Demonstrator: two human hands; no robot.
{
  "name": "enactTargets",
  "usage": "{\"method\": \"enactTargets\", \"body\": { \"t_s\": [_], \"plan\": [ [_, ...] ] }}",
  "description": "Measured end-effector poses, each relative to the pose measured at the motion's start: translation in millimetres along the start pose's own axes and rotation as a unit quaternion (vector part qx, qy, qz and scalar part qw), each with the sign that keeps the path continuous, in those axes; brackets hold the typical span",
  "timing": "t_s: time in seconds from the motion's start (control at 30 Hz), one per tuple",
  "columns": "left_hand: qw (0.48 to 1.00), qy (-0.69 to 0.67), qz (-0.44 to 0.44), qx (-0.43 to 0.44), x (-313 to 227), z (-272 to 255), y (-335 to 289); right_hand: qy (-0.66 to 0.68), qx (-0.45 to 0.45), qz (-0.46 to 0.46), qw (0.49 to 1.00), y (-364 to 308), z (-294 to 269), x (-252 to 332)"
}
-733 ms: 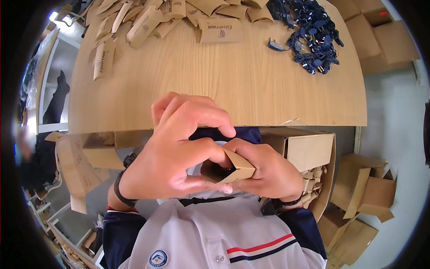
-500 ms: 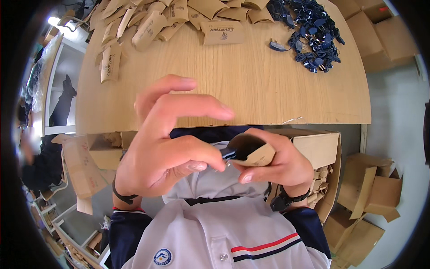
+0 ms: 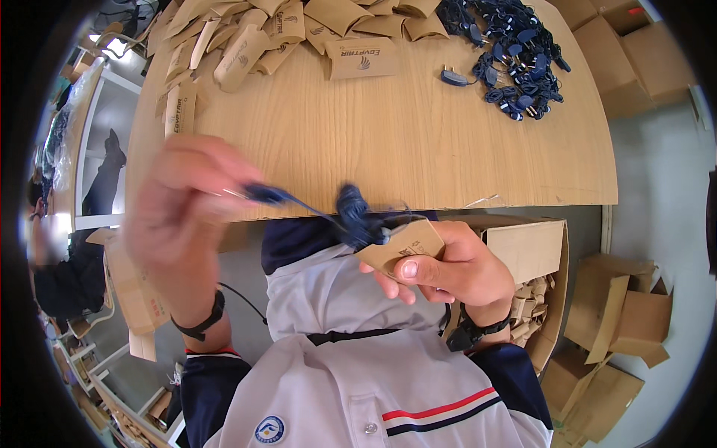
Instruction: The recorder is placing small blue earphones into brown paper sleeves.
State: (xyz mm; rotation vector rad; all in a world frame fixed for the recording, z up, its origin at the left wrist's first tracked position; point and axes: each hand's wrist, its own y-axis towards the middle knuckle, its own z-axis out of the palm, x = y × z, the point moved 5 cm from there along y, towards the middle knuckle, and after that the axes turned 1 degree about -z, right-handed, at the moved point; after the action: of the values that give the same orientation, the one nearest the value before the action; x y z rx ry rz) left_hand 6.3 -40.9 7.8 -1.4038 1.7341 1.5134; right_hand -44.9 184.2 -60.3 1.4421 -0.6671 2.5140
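My left hand, blurred by motion, pinches the pin end of a dark blue two-pin plug above the table's near edge. From the plug a thin cord runs right to a coiled bundle of dark blue earphone cord, which sticks out of the open end of a small brown pillow box. My right hand grips that box, with the thumb on its near face and the fingers beneath. What is still inside the box is hidden.
Across the wooden table, a heap of brown pillow boxes lies at the far left. A tangled pile of dark blue corded earphones sits far right. A carton of brown pieces stands by my right arm; open cartons are further right.
My left hand has moved left and away from the box, drawing the plug and coiled cord out of its open end. The box has tilted in my right hand.
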Motion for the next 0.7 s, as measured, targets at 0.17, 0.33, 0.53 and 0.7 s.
{"method": "enactTargets", "body": {
  "t_s": [0.17,0.33,0.53,0.7],
  "plan": [
    [0.957,0.017,-0.001,-0.291,27,-80,-4,0.052,-0.077,-0.114,0.989,2,-16,2],
    [0.974,0.127,-0.103,-0.158,57,-60,0,0.171,-0.079,-0.236,0.953,13,-26,12],
    [0.946,0.311,-0.071,0.057,43,-1,-19,-0.616,-0.313,-0.230,0.685,21,-24,37],
    [0.898,0.395,-0.129,0.142,69,8,-26,-0.698,-0.345,-0.226,0.586,23,-85,95]
  ]
}}
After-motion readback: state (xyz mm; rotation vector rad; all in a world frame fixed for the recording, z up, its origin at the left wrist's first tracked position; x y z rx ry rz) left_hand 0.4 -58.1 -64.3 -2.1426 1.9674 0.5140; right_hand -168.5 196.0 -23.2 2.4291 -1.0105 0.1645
